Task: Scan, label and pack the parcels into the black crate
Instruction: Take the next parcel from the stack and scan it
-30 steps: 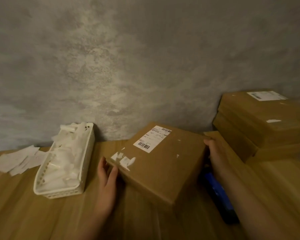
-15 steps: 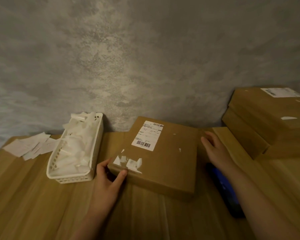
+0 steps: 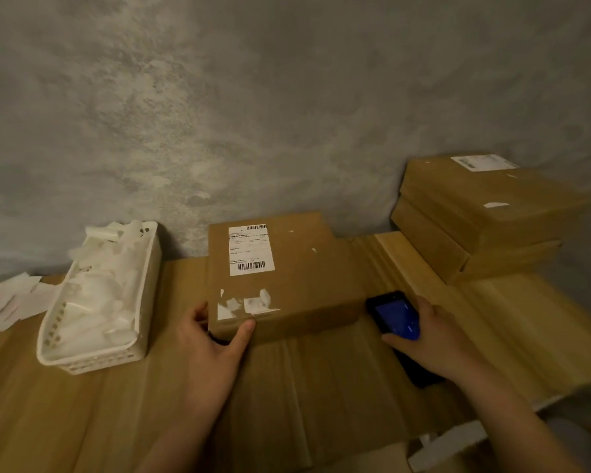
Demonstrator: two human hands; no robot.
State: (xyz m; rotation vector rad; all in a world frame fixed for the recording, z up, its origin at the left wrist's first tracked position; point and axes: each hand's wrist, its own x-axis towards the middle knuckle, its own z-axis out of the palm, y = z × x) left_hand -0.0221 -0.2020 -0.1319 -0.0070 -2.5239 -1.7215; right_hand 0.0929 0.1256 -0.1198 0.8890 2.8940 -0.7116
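A brown cardboard parcel [image 3: 297, 285] lies flat on the wooden table [image 3: 82, 411], against the wall. It carries a white barcode label [image 3: 250, 249] on top and torn label scraps near its front left corner. My left hand [image 3: 215, 349] grips that front left corner, thumb on the front face. My right hand [image 3: 434, 339] holds a black handheld scanner [image 3: 394, 315] with a blue lit screen, just right of the parcel. The black crate is out of view.
A white slotted basket [image 3: 144, 295] full of white paper scraps stands left of the parcel. Loose white slips [image 3: 7, 302] lie at the far left. Two stacked brown parcels [image 3: 485, 220] sit at the back right. A grey wall rises behind.
The parcel came down flat and squared to the wall. My right hand left its right edge and picked up the scanner. My left hand stayed at the front left corner.
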